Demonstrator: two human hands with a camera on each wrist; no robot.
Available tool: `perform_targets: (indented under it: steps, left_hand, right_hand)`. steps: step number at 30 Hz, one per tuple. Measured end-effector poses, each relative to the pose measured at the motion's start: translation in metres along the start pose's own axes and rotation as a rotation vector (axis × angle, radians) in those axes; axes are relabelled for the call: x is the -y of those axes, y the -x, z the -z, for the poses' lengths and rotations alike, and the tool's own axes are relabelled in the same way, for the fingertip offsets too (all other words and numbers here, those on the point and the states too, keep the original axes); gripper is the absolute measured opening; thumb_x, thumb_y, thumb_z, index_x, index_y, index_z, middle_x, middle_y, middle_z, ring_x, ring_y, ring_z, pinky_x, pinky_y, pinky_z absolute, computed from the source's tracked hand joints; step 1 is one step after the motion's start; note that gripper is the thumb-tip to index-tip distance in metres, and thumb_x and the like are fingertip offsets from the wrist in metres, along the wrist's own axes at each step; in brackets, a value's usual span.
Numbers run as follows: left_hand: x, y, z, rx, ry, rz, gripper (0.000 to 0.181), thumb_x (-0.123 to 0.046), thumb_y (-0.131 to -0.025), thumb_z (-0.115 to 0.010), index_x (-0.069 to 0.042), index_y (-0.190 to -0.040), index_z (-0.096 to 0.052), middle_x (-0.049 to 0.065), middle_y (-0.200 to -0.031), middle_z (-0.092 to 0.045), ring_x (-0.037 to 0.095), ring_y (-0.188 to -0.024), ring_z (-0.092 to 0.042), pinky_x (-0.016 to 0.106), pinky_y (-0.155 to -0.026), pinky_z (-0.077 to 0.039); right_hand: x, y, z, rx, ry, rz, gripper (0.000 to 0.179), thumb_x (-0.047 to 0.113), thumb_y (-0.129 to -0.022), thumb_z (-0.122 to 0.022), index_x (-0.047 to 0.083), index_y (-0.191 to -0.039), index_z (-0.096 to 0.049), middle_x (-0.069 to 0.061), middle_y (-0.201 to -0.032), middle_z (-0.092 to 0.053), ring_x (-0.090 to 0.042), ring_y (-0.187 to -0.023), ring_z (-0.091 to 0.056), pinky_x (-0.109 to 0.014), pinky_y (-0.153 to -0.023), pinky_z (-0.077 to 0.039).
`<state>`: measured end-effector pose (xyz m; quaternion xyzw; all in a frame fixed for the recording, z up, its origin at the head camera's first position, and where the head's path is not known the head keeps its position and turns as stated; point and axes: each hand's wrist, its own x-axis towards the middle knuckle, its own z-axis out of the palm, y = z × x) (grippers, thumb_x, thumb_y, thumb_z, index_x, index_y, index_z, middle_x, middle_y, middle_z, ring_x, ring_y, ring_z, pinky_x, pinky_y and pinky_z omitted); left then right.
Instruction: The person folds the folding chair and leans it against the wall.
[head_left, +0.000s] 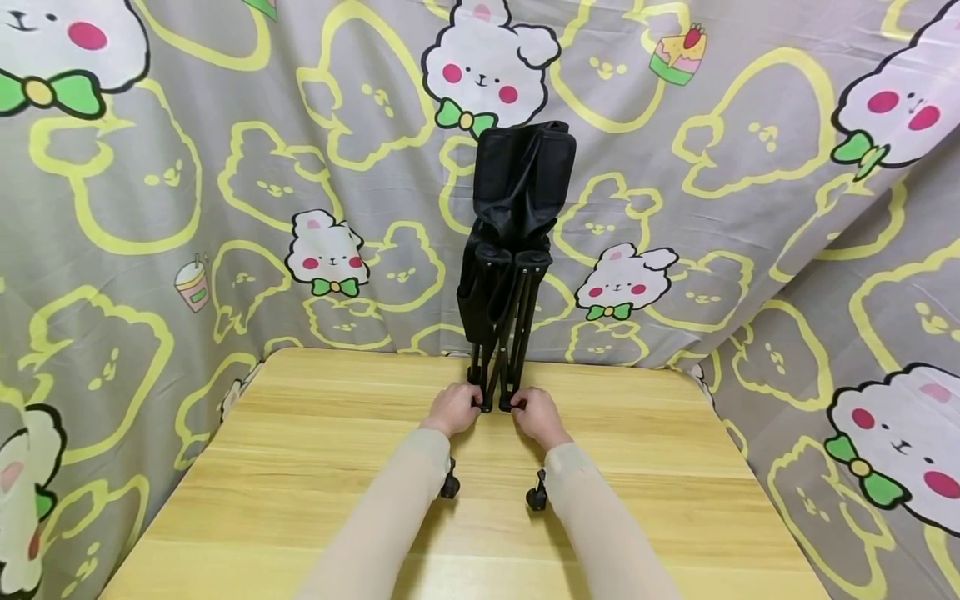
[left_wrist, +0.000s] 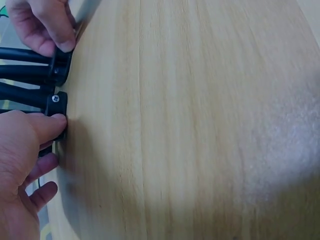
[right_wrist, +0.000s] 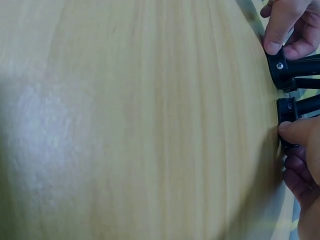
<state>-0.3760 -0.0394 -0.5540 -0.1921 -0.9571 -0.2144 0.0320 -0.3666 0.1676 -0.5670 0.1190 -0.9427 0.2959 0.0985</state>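
Note:
A folded black camping chair [head_left: 522, 179] stands upright at the far side of the table, its fabric bunched at the top and its thin legs close together below. My left hand [head_left: 453, 408] pinches a black plastic foot [left_wrist: 56, 103] at the left of the leg bottoms. On the other side, my right hand [head_left: 538, 414] pinches the right foot [right_wrist: 287, 108] between thumb and fingers. A small gap parts the two feet, and a screw head shows on them in the wrist views. The chair's rear feet are partly hidden behind the front legs.
The wood-grain table [head_left: 300, 500] spreads out under both arms. A grey curtain [head_left: 405, 100] with cartoon animals hangs close behind the chair and along both sides. Small black devices hang under the left wrist [head_left: 450, 483] and the right wrist [head_left: 537, 495].

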Motion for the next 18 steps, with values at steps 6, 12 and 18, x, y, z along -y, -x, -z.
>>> perform_targets:
  steps: [6, 12, 18]
  left_hand:
    - [0.0002, -0.0021, -0.003, -0.001, -0.02, 0.003, 0.005, -0.012, -0.099, -0.078, -0.013, -0.103, -0.077, 0.009, -0.114, -0.077, 0.033, -0.112, -0.07, 0.052, -0.096, -0.057]
    - [-0.0027, 0.0025, 0.0011, 0.021, -0.017, 0.001, 0.005, -0.013, -0.1, -0.078, -0.013, -0.104, -0.077, 0.01, -0.115, -0.076, 0.034, -0.114, -0.069, 0.052, -0.101, -0.056]
    - [0.0016, 0.0023, 0.0029, 0.023, 0.005, -0.014, 0.009, -0.013, -0.099, -0.078, -0.01, -0.107, -0.077, 0.011, -0.114, -0.076, 0.034, -0.114, -0.07, 0.051, -0.1, -0.057]
  right_hand:
    - [-0.0046, -0.001, -0.0022, -0.001, 0.014, 0.002, 0.006, -0.002, -0.089, -0.078, 0.003, -0.092, -0.078, -0.015, -0.1, -0.079, -0.036, -0.099, -0.074, -0.053, -0.094, -0.061]
    - [-0.0045, 0.0011, -0.0007, 0.026, 0.018, -0.005, 0.007, -0.002, -0.091, -0.077, 0.004, -0.094, -0.078, -0.016, -0.103, -0.078, -0.035, -0.1, -0.074, -0.052, -0.093, -0.061]
    - [-0.0049, 0.0038, -0.0001, 0.054, 0.012, -0.021, 0.009, 0.0, -0.093, -0.079, 0.004, -0.101, -0.079, -0.016, -0.109, -0.078, -0.034, -0.102, -0.073, -0.052, -0.094, -0.061]
